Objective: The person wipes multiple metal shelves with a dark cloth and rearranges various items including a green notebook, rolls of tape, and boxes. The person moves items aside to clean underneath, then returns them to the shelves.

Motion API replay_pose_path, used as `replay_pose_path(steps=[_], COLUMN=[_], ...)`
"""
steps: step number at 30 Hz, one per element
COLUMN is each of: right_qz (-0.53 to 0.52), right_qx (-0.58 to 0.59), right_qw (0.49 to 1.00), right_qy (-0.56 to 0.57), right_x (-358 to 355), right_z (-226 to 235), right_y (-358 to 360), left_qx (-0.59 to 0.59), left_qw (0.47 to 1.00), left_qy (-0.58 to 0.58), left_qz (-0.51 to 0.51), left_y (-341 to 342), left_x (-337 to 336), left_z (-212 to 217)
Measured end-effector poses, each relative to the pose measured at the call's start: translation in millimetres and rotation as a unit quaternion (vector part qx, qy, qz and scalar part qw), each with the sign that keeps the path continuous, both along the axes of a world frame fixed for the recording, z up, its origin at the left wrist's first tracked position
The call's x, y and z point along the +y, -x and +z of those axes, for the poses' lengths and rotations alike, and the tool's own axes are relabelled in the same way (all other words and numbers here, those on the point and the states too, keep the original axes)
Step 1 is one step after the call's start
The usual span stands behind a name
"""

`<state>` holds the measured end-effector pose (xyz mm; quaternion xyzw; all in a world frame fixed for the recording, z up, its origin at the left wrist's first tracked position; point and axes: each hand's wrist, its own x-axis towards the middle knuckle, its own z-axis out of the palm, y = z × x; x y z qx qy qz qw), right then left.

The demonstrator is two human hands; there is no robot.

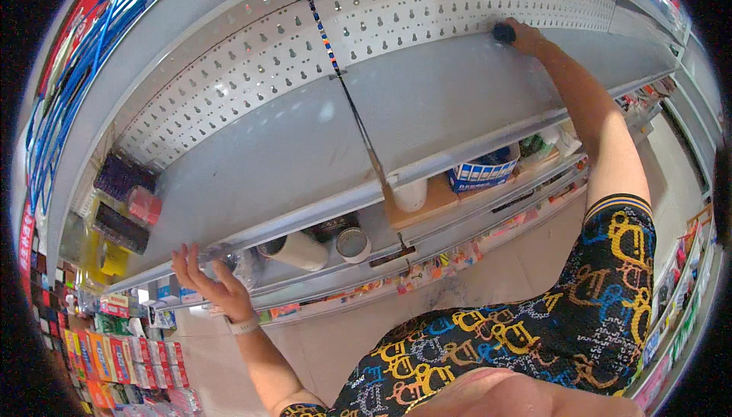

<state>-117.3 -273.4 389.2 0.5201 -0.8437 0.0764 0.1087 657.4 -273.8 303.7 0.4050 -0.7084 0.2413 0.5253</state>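
Closest of all is a black shirt [488, 333] with yellow, blue and orange shapes all over it. Next comes the left hand [210, 286], with a pale band [244, 326] around its wrist. Its fingers are spread open and hold nothing. It is up by the front edge of a big grey shelf [282, 161], and I cannot tell if it touches. Just beside it is something clear and shiny [244, 266], too hard to make out.

Under the big shelf is a lower one. On it are a white tube [303, 252] lying on its side, a round pot [353, 244], and, more to the right, a blue and white box [483, 171] with dark stuff in it.

At the left end of the big shelf sit a dark box [120, 226], a small red thing [143, 204] and something yellow [113, 260]. A long thin strip [326, 42] with bright bits hangs down in front of the middle.

Farthest away, the right hand [527, 39] reaches to the back of the shelf. Its fingers are curled around a small dark bundle [504, 33], which is close to the white wall with holes [427, 9].
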Motion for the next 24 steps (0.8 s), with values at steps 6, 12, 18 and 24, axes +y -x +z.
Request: replay_pose_path(steps=[6,12,18,24], right_qz=[-0.031,-0.003,0.124,0.313], right_qx=[0.1,0.025,-0.022,-0.04], right_qw=[0.99,0.988,0.982,0.941], right_qy=[0.091,0.151,0.144,0.124], right_x=[39,17,-34,-73], right_z=[28,9,20,12], right_y=[16,-24,-178,-283], left_qx=[-0.026,0.002,-0.001,-0.007], left_qw=[0.999,0.998,0.998,0.998], left_qy=[0.02,0.015,0.007,0.008], left_qz=[0.037,0.057,0.066,0.058], left_y=[-30,-23,-7,46], left_x=[-31,-23,-12,16], left_z=[-10,-7,4,-1])
